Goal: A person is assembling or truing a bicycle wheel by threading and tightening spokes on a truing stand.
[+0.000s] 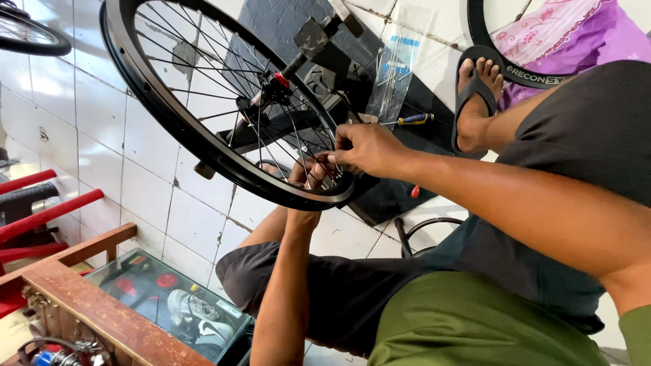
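Black bicycle wheel rim (178,125), spoked, mounted upright in a dark truing stand (332,51) on white tiled floor (146,196); red-banded hub (278,80) at centre. Right hand (366,149) above the rim's lower edge, fingers pinched narrow on a spoke (319,146) near the rim. Left hand (308,177) behind the rim, partly hidden by it, fingers curled about the same spot; exact grip not discernible. Clear plastic sleeve (397,64) propped by the stand, holding thin loose spokes. Yellow-and-blue screwdriver (415,119) lying just beyond the right hand. Glass-topped wooden case (102,308) at lower left, containing red parts and pale shoes. Sandalled foot (475,95) near a second tyre (525,74).
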